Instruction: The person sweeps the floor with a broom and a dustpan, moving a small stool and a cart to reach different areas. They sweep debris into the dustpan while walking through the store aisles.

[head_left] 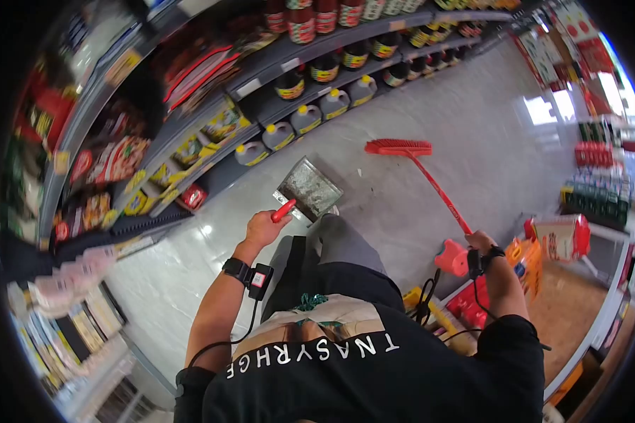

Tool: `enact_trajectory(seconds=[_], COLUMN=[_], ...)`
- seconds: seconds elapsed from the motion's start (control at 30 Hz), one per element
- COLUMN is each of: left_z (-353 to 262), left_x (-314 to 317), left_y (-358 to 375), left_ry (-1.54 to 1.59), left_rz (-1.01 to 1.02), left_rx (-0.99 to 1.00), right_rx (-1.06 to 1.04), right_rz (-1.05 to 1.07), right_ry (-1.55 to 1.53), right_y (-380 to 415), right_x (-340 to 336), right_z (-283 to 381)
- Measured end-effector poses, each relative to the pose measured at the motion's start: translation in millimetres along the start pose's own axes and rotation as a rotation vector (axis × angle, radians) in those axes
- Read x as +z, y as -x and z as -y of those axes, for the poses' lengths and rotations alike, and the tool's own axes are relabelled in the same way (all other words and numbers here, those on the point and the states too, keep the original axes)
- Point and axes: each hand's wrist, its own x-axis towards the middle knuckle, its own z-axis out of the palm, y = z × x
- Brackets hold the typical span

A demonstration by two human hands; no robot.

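My left hand (267, 227) is closed around the red handle of a metal dustpan (310, 185). The grey pan rests on or just above the floor, in front of my knees, and its inside looks dirty. On the right, my right hand (478, 243) grips the upper end of a red broom (439, 189). The broom's handle slants away from me to its bristled head (399, 146), which lies to the right of the dustpan with a gap between them. Small dark specks and a pale scrap (360, 172) are on the floor near the two tools.
Store shelves (261, 77) curve along the left and back, with jars and several yellow-capped jugs (305, 120) at the bottom. A low display (571, 296) with an orange container (523, 261) stands by my right arm. Another rack (71, 310) is at the lower left.
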Motion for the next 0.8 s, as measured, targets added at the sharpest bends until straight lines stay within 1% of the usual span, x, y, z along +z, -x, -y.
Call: enact_trajectory(seconds=[0.03, 0.07, 0.1, 0.2, 0.27, 0.3, 0.4, 0.43, 0.5, 0.53, 0.6, 0.77, 0.8], left_z=[0, -9, -6, -7, -15, -16, -6, -1, 1, -4, -3, -6, -8], left_x=[-1, -2, -1, -6, -9, -9, -1, 2, 6, 3, 6, 19, 19], left_y=[-11, -19, -29, -57, -72, -79, -105, -110, -122, -122, -126, -147, -149], left_ry=[-0.017, -0.027, -0.048, -0.11, -0.12, -0.13, -0.147, -0.171, -0.22, -0.283, -0.319, -0.276, -0.28], left_rz=[0.031, 0.055, 0.084, 0.125, 0.219, 0.264, 0.291, 0.316, 0.353, 0.385, 0.403, 0.404, 0.421], left_rx=[0.015, 0.013, 0.043, 0.157, 0.199, 0.215, 0.349, 0.366, 0.409, 0.419, 0.434, 0.503, 0.502], right_rx=[-0.017, -0.019, -0.014, 0.034, 0.033, 0.026, 0.104, 0.165, 0.235, 0.216, 0.199, 0.229, 0.2], right_rz=[-0.001, 0.022, 0.043, 0.068, 0.182, 0.236, 0.187, 0.246, 0.234, 0.196, 0.145, 0.038, -0.019], right_ry=[-0.093, -0.11, -0.141, -0.32, -0.59, -0.728, -0.966, -1.015, -1.051, -1.023, -1.074, -1.217, -1.189], right_y=[15, -6, -18, 25, 33, 37, 94, 99, 122, 139, 159, 182, 177], right_x=[17, 31, 61, 109, 147, 167, 203, 222, 251, 255, 275, 282, 283], right_z=[1, -12, -23, -11, -4, 2, 53, 61, 83, 94, 105, 118, 116])
